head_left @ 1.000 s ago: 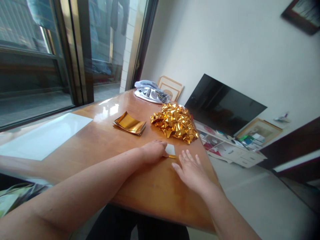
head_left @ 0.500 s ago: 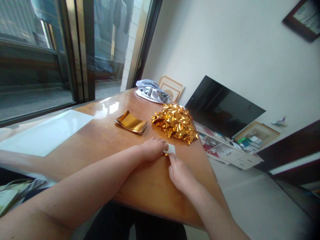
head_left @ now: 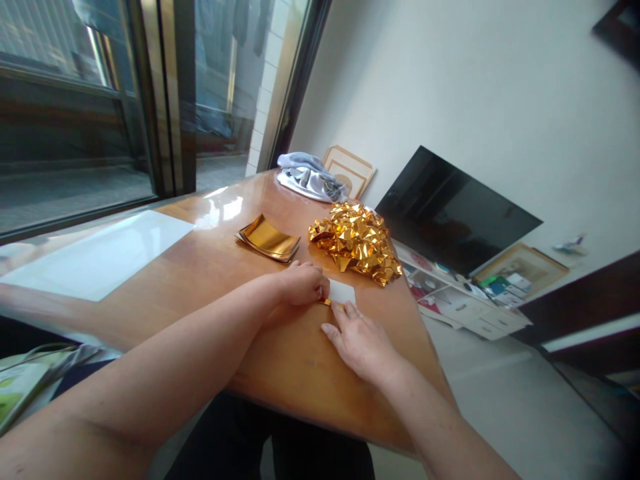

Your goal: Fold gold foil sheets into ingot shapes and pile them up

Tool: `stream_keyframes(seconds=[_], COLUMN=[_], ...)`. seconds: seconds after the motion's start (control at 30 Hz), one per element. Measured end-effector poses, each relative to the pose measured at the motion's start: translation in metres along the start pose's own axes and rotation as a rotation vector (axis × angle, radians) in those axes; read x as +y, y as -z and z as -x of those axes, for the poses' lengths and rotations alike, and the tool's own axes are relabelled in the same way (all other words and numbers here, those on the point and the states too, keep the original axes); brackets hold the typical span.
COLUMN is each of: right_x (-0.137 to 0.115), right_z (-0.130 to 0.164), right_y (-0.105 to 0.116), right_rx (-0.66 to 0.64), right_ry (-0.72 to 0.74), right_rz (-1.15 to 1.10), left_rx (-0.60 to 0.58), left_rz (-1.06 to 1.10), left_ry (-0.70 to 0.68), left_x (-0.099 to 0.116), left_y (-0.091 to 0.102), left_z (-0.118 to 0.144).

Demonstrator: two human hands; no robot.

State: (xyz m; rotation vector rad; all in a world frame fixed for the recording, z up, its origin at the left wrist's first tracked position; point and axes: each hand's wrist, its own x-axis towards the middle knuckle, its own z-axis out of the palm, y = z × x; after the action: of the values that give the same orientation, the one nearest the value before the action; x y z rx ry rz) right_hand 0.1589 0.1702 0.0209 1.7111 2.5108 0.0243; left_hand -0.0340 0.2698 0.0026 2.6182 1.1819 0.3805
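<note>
No readable text anywhere (floor clutter too blurred).

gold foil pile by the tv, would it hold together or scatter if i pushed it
The crumpled gold foil pile looks thin and airy, so probably very light and easily slid across the glossy wooden table. Its loose, creased pieces would likely scatter or spill off the near edge rather than move together.

Light: we see soft daylight coming in through the window (head_left: 100, 100) on our left; the room is fairly bright.
Glare: white reflections lie on the glossy table (head_left: 220, 207) near the window, and the gold foil pile (head_left: 356, 241) glints.
Shadows: faint, soft ones lie under our forearms.
Blur: the corners smear, most at the lower right floor.
Distortion: the wide lens tilts and bends walls and window frames.
Focus: the centre looks sharp enough.
</note>
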Motion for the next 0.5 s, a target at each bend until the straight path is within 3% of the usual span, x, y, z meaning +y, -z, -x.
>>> stream_keyframes(seconds=[0.3,0.5], right_x=[-0.010,-0.009], right_z=[-0.010,-0.011], right_y=[0.017,0.012], right_rx=[0.076,0.060], right_ry=[0.082,0.080], right_rz=[0.089,0.026], left_rx=[-0.006,0.000], left_rz=[0.061,0.066], left_ry=[0.026,0.034], left_x=[-0.001,-0.003], left_y=[0.005,0.003], left_z=[0.002,0.001])
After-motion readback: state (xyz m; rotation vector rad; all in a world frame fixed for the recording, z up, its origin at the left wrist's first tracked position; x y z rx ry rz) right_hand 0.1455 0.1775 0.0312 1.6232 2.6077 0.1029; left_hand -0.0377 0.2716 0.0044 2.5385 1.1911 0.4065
